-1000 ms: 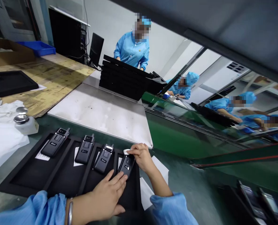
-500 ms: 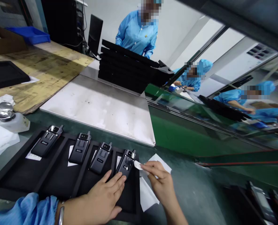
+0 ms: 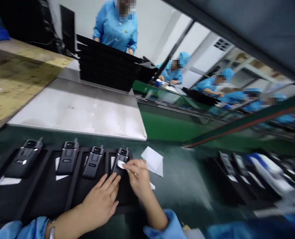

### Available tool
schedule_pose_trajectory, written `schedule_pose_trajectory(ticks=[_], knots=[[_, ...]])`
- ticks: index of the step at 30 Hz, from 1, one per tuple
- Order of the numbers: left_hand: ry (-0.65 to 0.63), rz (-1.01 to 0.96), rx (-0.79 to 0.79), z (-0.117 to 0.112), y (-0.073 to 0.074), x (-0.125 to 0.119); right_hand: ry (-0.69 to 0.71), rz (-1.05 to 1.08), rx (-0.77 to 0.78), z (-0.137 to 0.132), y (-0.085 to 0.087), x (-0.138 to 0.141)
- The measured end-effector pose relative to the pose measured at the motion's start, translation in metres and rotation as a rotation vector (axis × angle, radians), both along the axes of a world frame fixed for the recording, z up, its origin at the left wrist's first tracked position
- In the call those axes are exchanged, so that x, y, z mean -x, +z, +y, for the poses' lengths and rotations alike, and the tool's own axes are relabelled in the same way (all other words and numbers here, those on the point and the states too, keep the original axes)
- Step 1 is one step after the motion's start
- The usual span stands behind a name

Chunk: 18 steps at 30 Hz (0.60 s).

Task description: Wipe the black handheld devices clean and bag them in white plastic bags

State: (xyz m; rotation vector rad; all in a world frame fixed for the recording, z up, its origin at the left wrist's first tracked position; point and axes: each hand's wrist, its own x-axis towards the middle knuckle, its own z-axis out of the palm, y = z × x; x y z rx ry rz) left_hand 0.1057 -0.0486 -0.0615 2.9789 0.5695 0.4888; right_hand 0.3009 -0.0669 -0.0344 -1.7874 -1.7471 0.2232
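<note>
A black foam tray (image 3: 50, 199) on the green belt holds several small black radio-like devices in slots. My left hand (image 3: 101, 200) lies flat with fingers stretched out, its fingertips pressing the lower end of the rightmost device (image 3: 120, 161). My right hand (image 3: 137, 177) pinches a small white pad or sticker (image 3: 121, 165) against the front of that same device. Other devices (image 3: 67, 161) sit to the left in their own slots with white slips beside them.
White paper pieces (image 3: 153, 161) lie just right of the tray. A steel plate (image 3: 80, 111) and a stack of black trays (image 3: 107, 71) lie beyond, with a person in blue behind it. More trays with devices (image 3: 239, 172) sit on the belt at right. Other workers line the far side.
The view has swung right and down. My right hand has moved from beside the rightmost device onto its front with the white piece. My left hand stays on the device's lower end.
</note>
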Motion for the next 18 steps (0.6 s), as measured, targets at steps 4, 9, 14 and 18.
schedule_pose_trajectory(ticks=[4,9,14,18], knots=[[-0.018,-0.079,-0.045,0.007,-0.010,0.000,-0.035,-0.076,0.014,-0.004,-0.002,0.015],[-0.059,-0.107,-0.084,0.009,-0.013,-0.001,-0.314,0.021,-0.055,-0.040,-0.005,-0.036],[-0.003,-0.106,-0.051,0.004,-0.008,-0.003,-0.641,-0.023,-0.045,-0.047,-0.019,-0.102],[-0.004,-0.101,-0.043,0.003,-0.006,-0.002,-0.641,-0.042,0.081,-0.043,-0.033,-0.110]])
